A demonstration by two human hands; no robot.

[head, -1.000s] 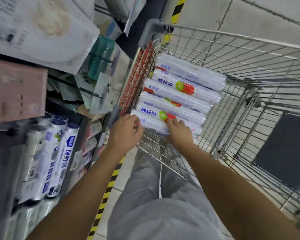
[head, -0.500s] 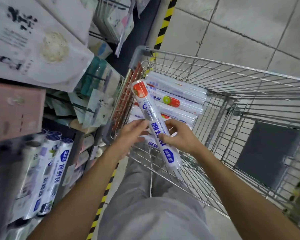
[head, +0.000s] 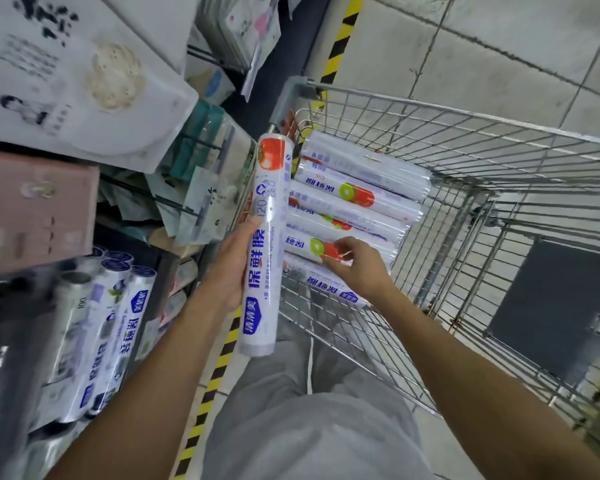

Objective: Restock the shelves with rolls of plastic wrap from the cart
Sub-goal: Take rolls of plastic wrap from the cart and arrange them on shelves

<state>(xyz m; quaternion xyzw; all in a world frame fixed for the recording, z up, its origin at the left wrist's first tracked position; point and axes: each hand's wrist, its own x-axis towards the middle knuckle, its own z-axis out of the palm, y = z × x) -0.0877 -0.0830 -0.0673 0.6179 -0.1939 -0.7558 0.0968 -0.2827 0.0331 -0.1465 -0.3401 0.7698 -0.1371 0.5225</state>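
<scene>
plastic wrap roll (head: 265, 188), label "保鲜膜" and "120", in left grip (head: 231, 268)

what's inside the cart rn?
A row of plastic wrap rolls lies side by side in the cart, right hand touching one. The left hand grips a separate roll outside it. Anything beneath that row is hidden.

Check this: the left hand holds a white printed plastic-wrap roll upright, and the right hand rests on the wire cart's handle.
Not the handle: the head view shows the right hand on the white rolls stacked in the silver wire cart. The left hand holds its printed roll upright.
</scene>
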